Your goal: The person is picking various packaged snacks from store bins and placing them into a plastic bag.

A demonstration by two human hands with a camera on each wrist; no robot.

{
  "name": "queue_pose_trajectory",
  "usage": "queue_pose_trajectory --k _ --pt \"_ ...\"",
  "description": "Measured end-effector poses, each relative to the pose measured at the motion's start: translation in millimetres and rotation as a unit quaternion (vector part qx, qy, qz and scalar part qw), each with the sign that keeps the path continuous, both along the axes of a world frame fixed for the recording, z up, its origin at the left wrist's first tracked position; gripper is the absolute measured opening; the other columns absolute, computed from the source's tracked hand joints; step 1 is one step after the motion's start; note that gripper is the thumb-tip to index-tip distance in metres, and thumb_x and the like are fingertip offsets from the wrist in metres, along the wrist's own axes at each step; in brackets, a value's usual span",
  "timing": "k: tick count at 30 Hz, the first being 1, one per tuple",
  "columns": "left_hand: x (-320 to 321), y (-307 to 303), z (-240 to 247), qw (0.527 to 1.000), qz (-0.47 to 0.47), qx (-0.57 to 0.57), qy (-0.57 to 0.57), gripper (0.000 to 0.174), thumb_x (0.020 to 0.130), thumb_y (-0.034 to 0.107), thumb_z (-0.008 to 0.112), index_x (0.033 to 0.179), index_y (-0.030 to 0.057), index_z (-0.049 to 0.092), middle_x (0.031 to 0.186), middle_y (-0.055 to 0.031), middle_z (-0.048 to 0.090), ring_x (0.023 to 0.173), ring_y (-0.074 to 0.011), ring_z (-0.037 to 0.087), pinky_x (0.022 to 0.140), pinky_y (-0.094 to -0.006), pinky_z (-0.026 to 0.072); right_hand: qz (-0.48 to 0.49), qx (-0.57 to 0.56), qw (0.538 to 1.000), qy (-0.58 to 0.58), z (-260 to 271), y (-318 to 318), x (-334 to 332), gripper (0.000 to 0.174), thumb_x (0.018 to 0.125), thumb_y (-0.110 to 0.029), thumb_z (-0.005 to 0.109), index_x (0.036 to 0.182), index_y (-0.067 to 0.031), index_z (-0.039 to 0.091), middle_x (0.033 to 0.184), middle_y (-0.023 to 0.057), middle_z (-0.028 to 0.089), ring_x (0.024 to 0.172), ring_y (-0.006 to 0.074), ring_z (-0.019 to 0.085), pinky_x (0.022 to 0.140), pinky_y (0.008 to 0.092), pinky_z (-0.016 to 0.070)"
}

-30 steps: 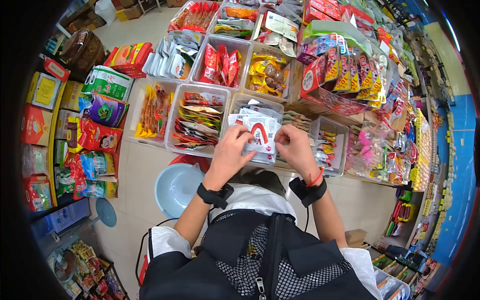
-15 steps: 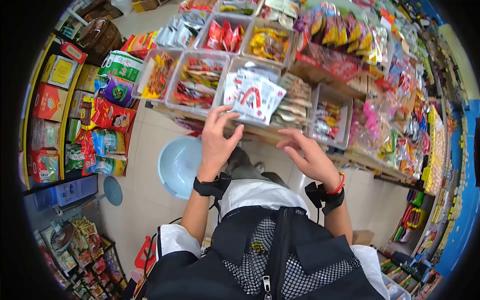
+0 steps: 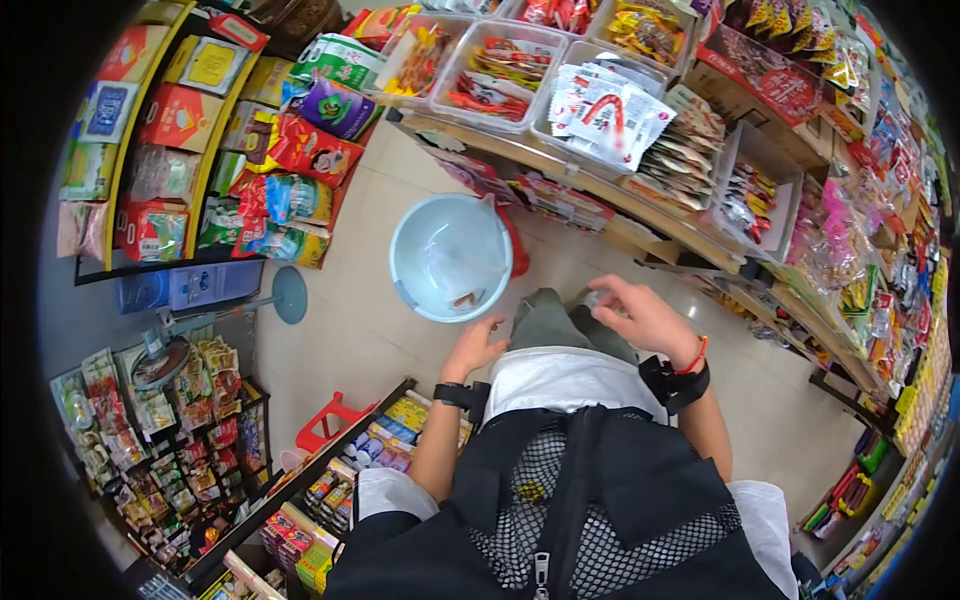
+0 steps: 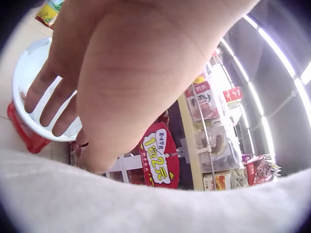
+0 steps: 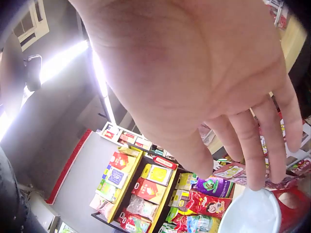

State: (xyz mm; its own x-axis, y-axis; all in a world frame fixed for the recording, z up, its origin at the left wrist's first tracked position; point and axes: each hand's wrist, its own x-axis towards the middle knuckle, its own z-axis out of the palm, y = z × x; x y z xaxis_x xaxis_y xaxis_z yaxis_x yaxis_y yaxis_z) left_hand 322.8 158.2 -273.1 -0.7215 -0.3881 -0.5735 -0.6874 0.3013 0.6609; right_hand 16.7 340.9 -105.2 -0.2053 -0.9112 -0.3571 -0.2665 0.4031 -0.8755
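Note:
The left hand (image 3: 474, 350) hangs just below a light blue basin (image 3: 402, 262), with its fingers loosely extended and apart from the rim. Over the person's lap is the right hand (image 3: 645, 315), its fingers slightly bent and holding nothing that shows. In the left wrist view the left hand (image 4: 121, 73) has its fingers spread in front of the basin (image 4: 20, 73). An empty palm and relaxed fingers of the right hand (image 5: 204, 73) fill the right wrist view, above the basin (image 5: 250, 211). White packets with a red arch print (image 3: 608, 115) lie on a clear bin, away from both hands.
Clear bins of snack packets (image 3: 500, 75) line the display's wooden edge (image 3: 560, 165). A red stool (image 3: 518, 245) is partly under the basin. Bagged goods (image 3: 310, 150) fill the left shelves, and a rack of small packets (image 3: 180, 440) stands at lower left.
Both hands have left the white packets and moved down toward the lap. The packets remain on the bin. The head view has turned, bringing the basin nearer the middle.

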Motion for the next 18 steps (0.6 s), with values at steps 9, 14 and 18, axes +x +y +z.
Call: queue_pose_trajectory --k 9,14,18 --pt "-6 -60 -31 0.999 -0.011 -0.043 0.014 0.059 0.087 0.024 0.07 0.14 0.0081 0.051 0.139 -0.0331 0.048 0.129 -0.0467 0.049 0.108 -0.0467 0.0416 -0.022 0.065 0.997 -0.033 -40 -33 42 0.034 0.095 -0.02 0.061 0.122 0.0014 0.058 0.092 0.0161 0.071 0.085 0.0278 0.069 0.077 0.0381 0.0543" --pt "-49 -97 -56 0.996 0.044 -0.042 0.063 0.058 0.087 0.025 0.07 0.142 0.0171 0.053 0.141 -0.0425 0.038 0.138 -0.0546 0.035 0.111 -0.0476 0.0393 -0.088 0.09 0.991 -0.045 -112 -71 98 0.036 0.093 -0.022 0.06 0.119 0.0044 0.058 0.092 0.0195 0.072 0.086 0.0336 0.07 0.078 0.0412 0.0541" --pt "-61 -125 -113 0.993 -0.006 -0.062 0.101 0.039 0.089 0.019 0.067 0.128 0.011 0.063 0.14 -0.0336 0.045 0.127 -0.0459 0.049 0.101 -0.0461 0.0459 -0.178 0.09 0.975 -0.101 -155 -88 152 0.034 0.095 -0.019 0.061 0.122 0.0028 0.058 0.088 0.0126 0.069 0.082 0.024 0.067 0.076 0.0352 0.0532"
